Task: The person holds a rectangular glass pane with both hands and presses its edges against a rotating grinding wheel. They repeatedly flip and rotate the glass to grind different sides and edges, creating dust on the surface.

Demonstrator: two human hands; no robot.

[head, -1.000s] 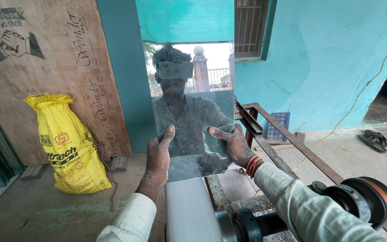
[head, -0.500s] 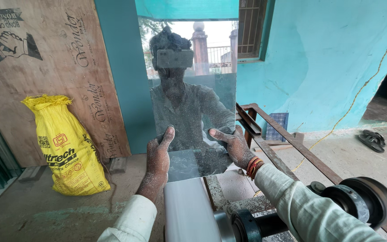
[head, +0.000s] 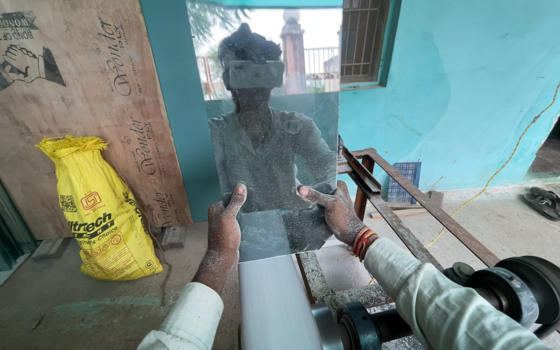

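Note:
I hold a tall rectangular mirror sheet (head: pixel 273 97) upright in front of me, dusty with fine grit. My left hand (head: pixel 223 227) grips its lower left edge, fingers wrapped around the side. My right hand (head: pixel 333 209) grips the lower right edge; red and orange threads circle that wrist. The mirror's bottom edge hangs just above a white roller (head: pixel 273 304) of a machine below me. The glass reflects a person wearing a head camera, and a railing.
A yellow sack (head: pixel 102 210) leans on a plywood board (head: pixel 66 84) at left. A rusty metal frame (head: pixel 409 207) runs along the right, with a black motor wheel (head: pixel 532 291) at lower right. Sandals (head: pixel 544 202) lie on the concrete floor by the turquoise wall (head: pixel 474 84).
The mirror has risen and tilted more upright between my hands, so the reflection has moved upward. Both hands keep the same grips on its lower edges.

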